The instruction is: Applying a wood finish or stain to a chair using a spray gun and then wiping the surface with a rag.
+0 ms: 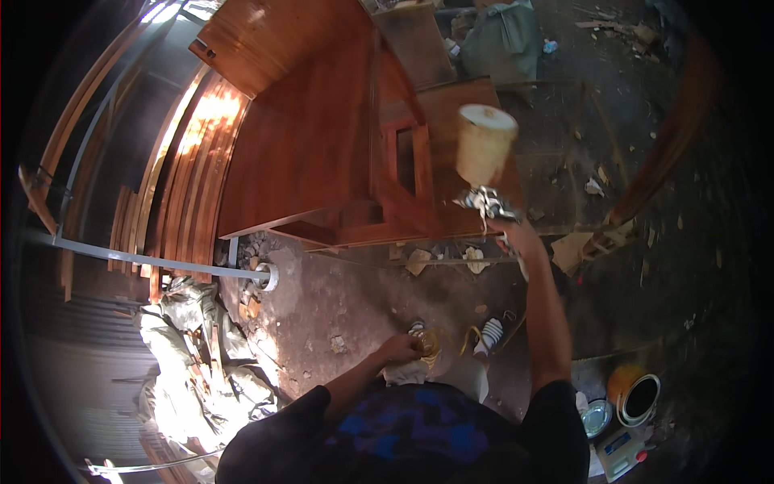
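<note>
Right hand (509, 231): closed around spray gun (486, 202)
Left hand (401, 348): curled at yellow loop (433, 345); hold unclear
Wooden furniture (310, 153): upper centre
Dirt floor (314, 323): lower centre

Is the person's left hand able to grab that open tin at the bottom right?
Probably not from there: the left hand is low in the middle, while the open tin sits over to the right, past the outstretched right arm.
</note>
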Tool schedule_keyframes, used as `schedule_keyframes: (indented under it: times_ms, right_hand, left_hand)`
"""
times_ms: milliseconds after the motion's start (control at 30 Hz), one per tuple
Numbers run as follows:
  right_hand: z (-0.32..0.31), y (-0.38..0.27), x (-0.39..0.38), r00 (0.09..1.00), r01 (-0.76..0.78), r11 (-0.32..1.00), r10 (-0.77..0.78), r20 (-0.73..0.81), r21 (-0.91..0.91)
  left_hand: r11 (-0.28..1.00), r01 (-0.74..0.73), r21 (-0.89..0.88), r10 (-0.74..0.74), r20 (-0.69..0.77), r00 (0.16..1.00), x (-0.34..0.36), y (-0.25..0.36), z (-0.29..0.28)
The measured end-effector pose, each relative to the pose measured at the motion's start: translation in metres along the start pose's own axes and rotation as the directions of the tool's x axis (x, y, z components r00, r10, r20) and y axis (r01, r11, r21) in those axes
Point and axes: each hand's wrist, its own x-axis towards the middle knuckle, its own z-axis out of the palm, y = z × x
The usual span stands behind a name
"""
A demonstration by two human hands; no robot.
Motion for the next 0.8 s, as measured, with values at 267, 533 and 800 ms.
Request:
schedule_keyframes:
  times_ms: [267, 533, 800]
  right_hand:
    - [0.017, 0.046, -0.124, 0.941, 0.068, 0.983, -0.006, -0.339, 0.173]
    - [0.138, 0.015, -0.257, 0.746, 0.345, 0.938, -0.262, -0.612, 0.018]
    - [0.332, 0.0, -0.333, 0.51, 0.49, 0.867, -0.373, -0.775, -0.094]
  left_hand:
    - [0.956, -0.095, 0.276, 0.036, 0.212, 0.977, 0.03, 0.015, -0.026]
    - [0.858, -0.395, 0.329, 0.3, 0.304, 0.904, 0.03, -0.037, -0.075]
    - [0.854, -0.482, 0.195, 0.386, 0.383, 0.839, -0.006, -0.167, -0.111]
